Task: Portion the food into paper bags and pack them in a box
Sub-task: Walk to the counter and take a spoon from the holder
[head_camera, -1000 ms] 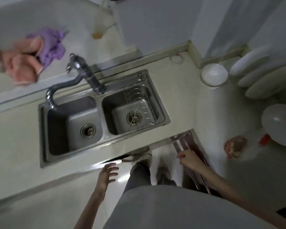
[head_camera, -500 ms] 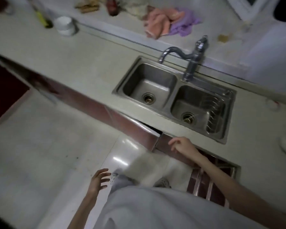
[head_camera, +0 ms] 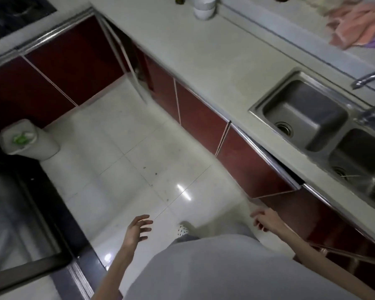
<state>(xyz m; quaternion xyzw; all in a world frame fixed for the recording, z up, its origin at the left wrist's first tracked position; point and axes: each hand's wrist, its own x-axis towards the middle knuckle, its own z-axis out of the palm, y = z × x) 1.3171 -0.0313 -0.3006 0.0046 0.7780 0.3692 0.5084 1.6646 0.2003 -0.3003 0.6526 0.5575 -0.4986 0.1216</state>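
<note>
No food, paper bag or box shows in the head view. My left hand (head_camera: 139,231) hangs over the white tiled floor with its fingers spread and loosely bent, holding nothing. My right hand (head_camera: 266,220) hovers beside the dark red cabinet doors (head_camera: 253,167) under the counter, fingers relaxed and empty, clear of the door edge. One cabinet door below the sink stands slightly ajar.
A pale counter (head_camera: 214,53) runs along the right with a double steel sink (head_camera: 307,118) and tap. White bowls (head_camera: 204,9) and pink and purple cloths (head_camera: 355,27) lie at the back. A white bin (head_camera: 28,139) stands on the floor at left; a dark glass-fronted unit (head_camera: 20,224) is nearer.
The view has swung left from the sink to the floor and corner cabinets. My right hand has come off the cabinet door edge and hangs free. My left hand stays open.
</note>
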